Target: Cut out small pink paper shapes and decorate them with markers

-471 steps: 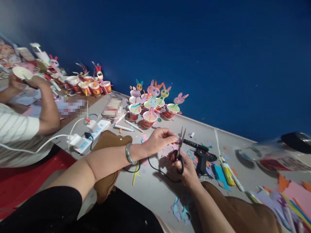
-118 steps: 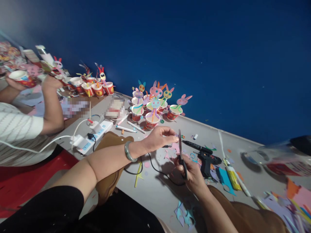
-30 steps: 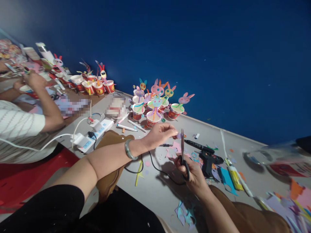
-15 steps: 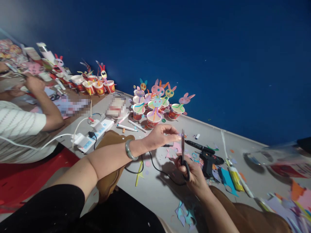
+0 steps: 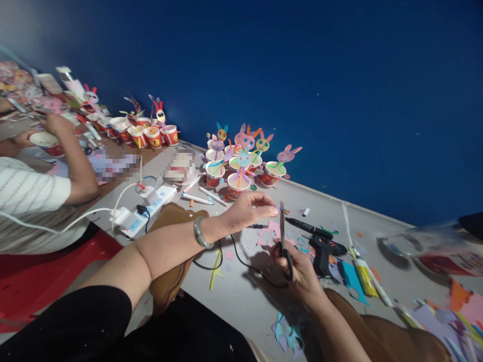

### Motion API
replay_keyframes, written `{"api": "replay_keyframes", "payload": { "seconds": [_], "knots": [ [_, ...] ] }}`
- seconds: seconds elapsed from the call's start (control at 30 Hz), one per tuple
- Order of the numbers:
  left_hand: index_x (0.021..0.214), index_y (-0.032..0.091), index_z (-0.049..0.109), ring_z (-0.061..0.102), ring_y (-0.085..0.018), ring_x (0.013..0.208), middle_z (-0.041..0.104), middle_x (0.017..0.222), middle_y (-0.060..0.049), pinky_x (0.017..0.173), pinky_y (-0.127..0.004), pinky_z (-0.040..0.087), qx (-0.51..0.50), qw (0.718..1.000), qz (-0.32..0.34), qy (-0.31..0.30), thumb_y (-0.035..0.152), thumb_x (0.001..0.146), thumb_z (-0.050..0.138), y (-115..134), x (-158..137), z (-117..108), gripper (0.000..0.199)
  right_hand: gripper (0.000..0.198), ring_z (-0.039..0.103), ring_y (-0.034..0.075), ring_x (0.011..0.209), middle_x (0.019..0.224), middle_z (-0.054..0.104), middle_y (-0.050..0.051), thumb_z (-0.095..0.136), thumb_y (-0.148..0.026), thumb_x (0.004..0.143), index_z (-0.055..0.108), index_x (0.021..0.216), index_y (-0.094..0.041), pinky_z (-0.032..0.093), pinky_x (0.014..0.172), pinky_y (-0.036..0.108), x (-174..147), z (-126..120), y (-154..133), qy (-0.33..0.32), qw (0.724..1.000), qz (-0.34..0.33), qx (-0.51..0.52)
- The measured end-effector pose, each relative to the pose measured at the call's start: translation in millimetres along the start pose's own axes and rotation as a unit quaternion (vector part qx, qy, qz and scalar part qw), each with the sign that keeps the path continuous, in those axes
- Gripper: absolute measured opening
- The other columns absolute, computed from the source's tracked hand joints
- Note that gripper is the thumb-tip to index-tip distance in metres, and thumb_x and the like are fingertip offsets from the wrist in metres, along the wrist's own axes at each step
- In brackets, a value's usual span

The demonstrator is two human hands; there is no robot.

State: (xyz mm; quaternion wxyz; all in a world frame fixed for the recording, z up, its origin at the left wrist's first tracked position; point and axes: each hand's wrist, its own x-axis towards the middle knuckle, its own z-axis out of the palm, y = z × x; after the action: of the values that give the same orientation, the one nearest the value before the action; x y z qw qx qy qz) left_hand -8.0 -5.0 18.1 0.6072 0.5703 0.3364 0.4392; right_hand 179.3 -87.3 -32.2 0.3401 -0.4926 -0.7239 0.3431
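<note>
While the right hand [image 5: 299, 269] grips scissors [image 5: 283, 232] above the table [image 5: 241, 306], their long axis runs nearly vertical in view, tips toward the wall [image 5: 302, 100]; the left hand [image 5: 247, 213] pinches a tiny purplish scrap [image 5: 278, 207] beside them.

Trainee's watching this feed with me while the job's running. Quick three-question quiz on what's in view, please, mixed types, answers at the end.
1. Open question: What tool does the person's right hand hold?
2. True or false: In the picture, the power strip lies to the right of the glue gun.
3. Fill in the blank: A ____ encircles the wrist of the person's left hand.

Key
1. Black-handled scissors.
2. False: the white power strip lies to the left of the black glue gun.
3. Bangle.
</note>
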Motion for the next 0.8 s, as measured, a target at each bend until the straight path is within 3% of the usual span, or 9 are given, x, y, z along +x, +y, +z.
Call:
{"api": "replay_keyframes", "payload": {
  "seconds": [0.8],
  "knots": [
    [0.073, 0.016, 0.065, 0.053, -0.009, 0.068, 0.063, 0.072, -0.001, 0.064, -0.025, 0.041, 0.006, 1.000, -0.004, -0.009, 0.032, 0.070, 0.070, -3.9, 0.4, -0.8, 0.018, 0.065, 0.051, 0.018, 0.064, 0.063, 0.054, 0.003, 0.041, -0.083, 0.080, 0.055, 0.065, -0.020, 0.041, 0.058, 0.030, -0.3, -1.2, -2.0, -0.002, 1.000, -0.002, 0.009]
  ]
}}
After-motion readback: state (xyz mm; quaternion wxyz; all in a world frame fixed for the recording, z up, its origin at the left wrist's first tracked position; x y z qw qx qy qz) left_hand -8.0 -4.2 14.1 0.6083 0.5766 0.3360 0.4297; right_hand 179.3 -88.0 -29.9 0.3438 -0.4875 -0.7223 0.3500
